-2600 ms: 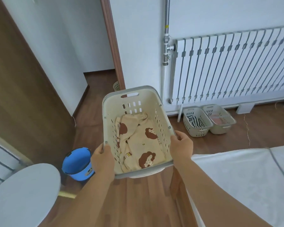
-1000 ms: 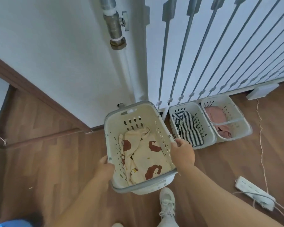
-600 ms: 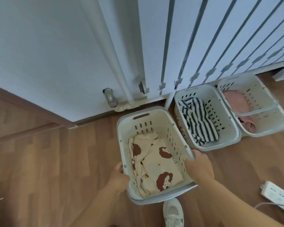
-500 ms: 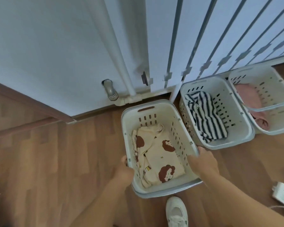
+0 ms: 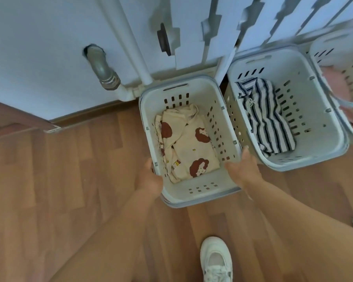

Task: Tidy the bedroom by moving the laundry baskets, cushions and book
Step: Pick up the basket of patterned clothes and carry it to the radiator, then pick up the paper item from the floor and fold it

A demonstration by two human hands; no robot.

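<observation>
Your left hand [image 5: 151,180] grips the left rim of the laundry basket [image 5: 200,192] near its front left corner, fingers wrapped over the outer side. Your right hand [image 5: 244,169] lies against the right rim, thumb inside the wall, fingers extended along the outside; whether they curl round the rim cannot be told. The basket sits on the wood floor [image 5: 59,190], back edge just under the white pipe [image 5: 139,64] and radiator [image 5: 194,37].

Inside lies a folded cream garment [image 5: 183,143] with brown cartoon prints, soft and creased. The basket is cream plastic, rectangular with rounded corners, slotted walls, a grey band round the rim.

Just beside its right wall stands a second basket [image 5: 314,110], same make, holding a navy-and-white striped cloth [image 5: 267,119]. A third basket [image 5: 342,49], blurred, overlaps that one's right side, with something pink in it.

A grey pipe elbow [image 5: 103,66] juts from the wall left of the radiator. Your white sneaker [image 5: 216,261] stands on the floor behind the basket.
</observation>
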